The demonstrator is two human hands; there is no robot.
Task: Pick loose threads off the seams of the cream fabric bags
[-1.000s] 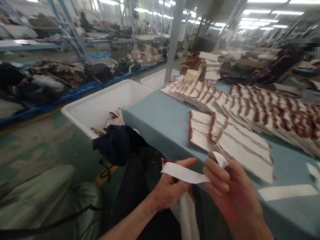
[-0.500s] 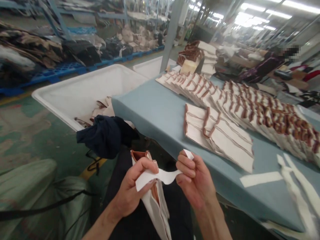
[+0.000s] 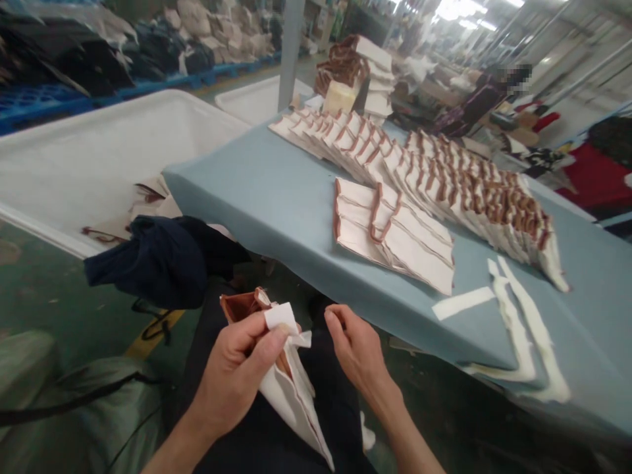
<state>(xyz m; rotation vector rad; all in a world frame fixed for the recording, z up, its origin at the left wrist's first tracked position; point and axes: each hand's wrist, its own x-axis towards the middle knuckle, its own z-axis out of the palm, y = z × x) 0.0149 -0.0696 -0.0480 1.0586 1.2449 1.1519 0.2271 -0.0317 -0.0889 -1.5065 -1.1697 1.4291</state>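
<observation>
My left hand (image 3: 247, 368) is closed, with a short white strip (image 3: 280, 317) pinched between thumb and forefinger. In the same hand is a folded cream fabric piece (image 3: 291, 408) with a brown lining, its open end facing up and its narrow end hanging over my lap. A curled white end (image 3: 302, 340) of strip sticks out beside the thumb. To the right, apart from the fabric, my right hand (image 3: 358, 349) has its fingers curled and pressed together. What they hold, if anything, is hidden. Dark trousers cover my legs beneath both hands.
A blue-grey table (image 3: 237, 178) carries cream panels with brown edging (image 3: 395, 230), long overlapping rows of similar pieces (image 3: 444, 184) and loose pale strips (image 3: 464, 303). On the left are a white bin (image 3: 197, 125), dark blue cloth (image 3: 148, 260) and green sacks (image 3: 108, 408).
My right hand, earlier gripping the far end of the white strip, has come away from it and lowered. The strip no longer spans both hands. My view has shifted right and down.
</observation>
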